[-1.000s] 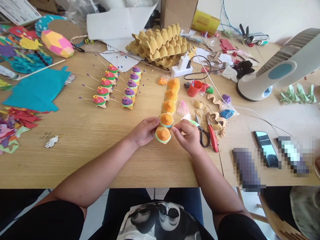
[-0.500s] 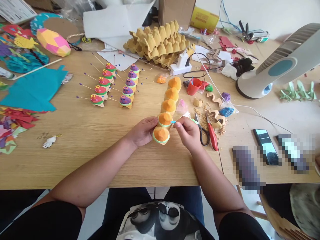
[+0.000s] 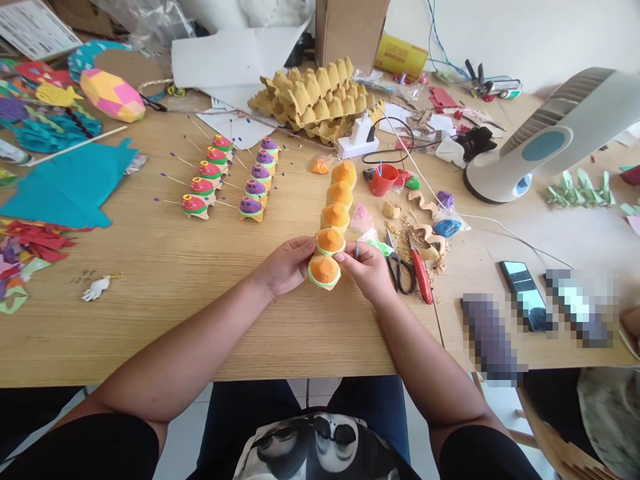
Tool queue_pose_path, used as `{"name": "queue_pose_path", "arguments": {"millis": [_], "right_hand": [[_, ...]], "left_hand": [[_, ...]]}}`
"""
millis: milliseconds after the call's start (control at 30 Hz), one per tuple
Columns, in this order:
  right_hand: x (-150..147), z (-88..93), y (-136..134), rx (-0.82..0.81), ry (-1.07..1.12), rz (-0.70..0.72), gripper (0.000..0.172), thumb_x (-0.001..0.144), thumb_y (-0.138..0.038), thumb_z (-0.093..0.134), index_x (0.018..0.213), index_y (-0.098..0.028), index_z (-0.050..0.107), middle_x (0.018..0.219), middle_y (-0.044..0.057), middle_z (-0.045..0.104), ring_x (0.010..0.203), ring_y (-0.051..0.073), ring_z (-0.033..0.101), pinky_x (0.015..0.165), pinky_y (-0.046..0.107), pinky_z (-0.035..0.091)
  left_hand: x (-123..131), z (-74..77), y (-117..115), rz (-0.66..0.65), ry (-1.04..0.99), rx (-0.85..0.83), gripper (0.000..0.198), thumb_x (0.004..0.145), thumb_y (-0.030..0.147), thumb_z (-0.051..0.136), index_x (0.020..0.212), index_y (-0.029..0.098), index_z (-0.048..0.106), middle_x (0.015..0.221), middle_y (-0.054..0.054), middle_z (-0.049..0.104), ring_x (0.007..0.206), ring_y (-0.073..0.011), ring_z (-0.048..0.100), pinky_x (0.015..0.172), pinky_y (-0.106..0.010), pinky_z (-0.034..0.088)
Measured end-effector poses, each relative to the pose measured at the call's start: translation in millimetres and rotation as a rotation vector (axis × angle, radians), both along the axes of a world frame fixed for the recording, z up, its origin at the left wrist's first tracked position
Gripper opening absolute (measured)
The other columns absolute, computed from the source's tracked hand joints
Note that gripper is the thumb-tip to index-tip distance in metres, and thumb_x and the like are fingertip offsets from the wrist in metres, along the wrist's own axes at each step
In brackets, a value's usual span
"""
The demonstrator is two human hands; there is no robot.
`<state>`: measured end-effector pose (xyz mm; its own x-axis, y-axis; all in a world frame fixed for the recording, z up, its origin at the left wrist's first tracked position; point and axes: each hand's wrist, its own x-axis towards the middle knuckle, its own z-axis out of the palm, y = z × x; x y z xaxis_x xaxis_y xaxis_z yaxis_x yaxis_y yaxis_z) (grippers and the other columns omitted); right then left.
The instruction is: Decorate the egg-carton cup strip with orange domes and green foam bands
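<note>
A strip of egg-carton cups [image 3: 335, 215], capped with orange clay, points away from me above the table. Light green clay rims the two nearest cups. My left hand [image 3: 293, 265] grips its left side near the front, thumb on the second cup. On the other side my right hand [image 3: 367, 268] is closed, its thumb against the strip between the two nearest cups. A thin blue stick [image 3: 357, 249] pokes up from the right fingers; its lower part is hidden. Two finished-looking strips, one with red-and-green cups [image 3: 202, 186] and one with purple cups [image 3: 256, 188], stand to the left.
Scissors [image 3: 400, 270] and a red-handled cutter [image 3: 421, 275] lie right of my right hand. Beyond are a red cup [image 3: 384, 180], clay bags, a white fan [image 3: 530, 150] and stacked egg cartons [image 3: 310, 100]. Blue paper [image 3: 70, 183] is at left, a phone [image 3: 528, 293] at right.
My right hand has brought its thumb onto the strip's side. The blue stick, which pointed at the second cup, now stands upright between the fingers. The left hand keeps its hold.
</note>
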<state>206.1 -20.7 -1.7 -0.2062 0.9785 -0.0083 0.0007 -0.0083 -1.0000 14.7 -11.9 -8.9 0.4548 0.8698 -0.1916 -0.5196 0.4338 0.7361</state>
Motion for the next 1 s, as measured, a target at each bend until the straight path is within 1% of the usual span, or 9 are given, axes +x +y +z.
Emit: {"name": "queue_pose_path", "arguments": {"millis": [133,233,300,433,567,700,833,933,1000], "right_hand": [[1.3,-1.1,2.2,0.006,-0.001,-0.045,0.044,0.073,-0.064,0.08,0.076,-0.021,0.072,0.065,-0.001,0.058,0.062,0.013,0.049,0.058,0.027,0.039],[2.9,-2.3,4.7,0.023,-0.022,-0.05,0.045,0.073,-0.064,0.081,0.074,-0.021,0.069,0.063,-0.001,0.057,0.063,0.013,0.05,0.056,0.026,0.039],[4.0,-3.9,6.1,0.033,-0.033,-0.038,0.044,0.074,-0.063,0.081,0.074,-0.02,0.069,0.063,-0.001,0.056,0.063,0.013,0.051,0.056,0.026,0.039],[5.3,-7.9,7.9,0.065,-0.054,-0.02,0.041,0.075,-0.06,0.081,0.073,-0.02,0.069,0.063,-0.002,0.056,0.061,0.012,0.049,0.057,0.026,0.039],[5.3,-8.7,8.3,0.092,-0.049,-0.008,0.04,0.076,-0.058,0.081,0.073,-0.02,0.07,0.066,-0.002,0.059,0.063,0.012,0.049,0.06,0.026,0.04],[4.7,-7.1,8.6,0.075,-0.001,0.003,0.04,0.075,-0.059,0.081,0.075,-0.02,0.071,0.068,-0.001,0.061,0.064,0.013,0.05,0.063,0.028,0.042],[4.0,-6.1,8.9,0.061,0.021,0.007,0.043,0.073,-0.061,0.082,0.075,-0.02,0.07,0.066,-0.002,0.058,0.064,0.013,0.049,0.064,0.028,0.042],[3.0,-7.1,8.9,0.041,0.045,0.02,0.043,0.071,-0.059,0.084,0.072,-0.02,0.067,0.064,-0.004,0.053,0.061,0.011,0.044,0.06,0.026,0.037],[2.0,-9.2,9.1,-0.01,0.122,0.049,0.045,0.07,-0.06,0.084,0.074,-0.019,0.066,0.06,-0.006,0.047,0.057,0.009,0.037,0.056,0.025,0.03]], "left_hand": [[-1.2,-1.7,2.3,0.009,0.012,0.088,0.037,0.075,0.048,0.086,0.091,0.014,0.081,0.082,-0.006,0.074,0.075,-0.0146,0.066,0.07,-0.025,0.054],[-2.8,-3.6,4.8,0.017,0.062,0.143,0.036,0.072,0.042,0.09,0.094,0.014,0.081,0.085,-0.007,0.076,0.08,-0.0157,0.068,0.077,-0.027,0.055],[-3.9,-5.5,6.4,0.036,0.113,0.154,0.031,0.071,0.038,0.09,0.09,0.015,0.081,0.084,-0.006,0.076,0.077,-0.0151,0.068,0.076,-0.027,0.055],[-5.9,-9.3,8.0,0.091,0.197,0.15,0.03,0.069,0.038,0.091,0.085,0.015,0.081,0.076,-0.004,0.075,0.072,-0.015,0.067,0.067,-0.025,0.052],[-6.3,-10.6,7.5,0.119,0.238,0.2,0.026,0.071,0.037,0.09,0.081,0.015,0.08,0.075,-0.003,0.074,0.07,-0.0144,0.066,0.066,-0.025,0.051],[-3.5,-5.7,5.5,0.109,0.158,0.168,0.034,0.065,0.04,0.094,0.081,0.014,0.08,0.077,-0.004,0.074,0.072,-0.0148,0.065,0.067,-0.026,0.052],[0.5,1.3,2.8,0.095,0.059,0.119,0.04,0.062,0.047,0.094,0.076,0.013,0.079,0.068,-0.002,0.068,0.063,-0.0108,0.06,0.061,-0.023,0.049],[1.9,2.6,1.9,0.111,0.059,0.109,0.038,0.065,0.046,0.093,0.076,0.013,0.078,0.068,-0.002,0.068,0.063,-0.0094,0.059,0.061,-0.021,0.049],[1.8,1.6,1.9,0.105,0.05,0.111,0.037,0.066,0.045,0.092,0.078,0.013,0.079,0.071,-0.002,0.069,0.065,-0.0094,0.059,0.062,-0.021,0.05]]}}
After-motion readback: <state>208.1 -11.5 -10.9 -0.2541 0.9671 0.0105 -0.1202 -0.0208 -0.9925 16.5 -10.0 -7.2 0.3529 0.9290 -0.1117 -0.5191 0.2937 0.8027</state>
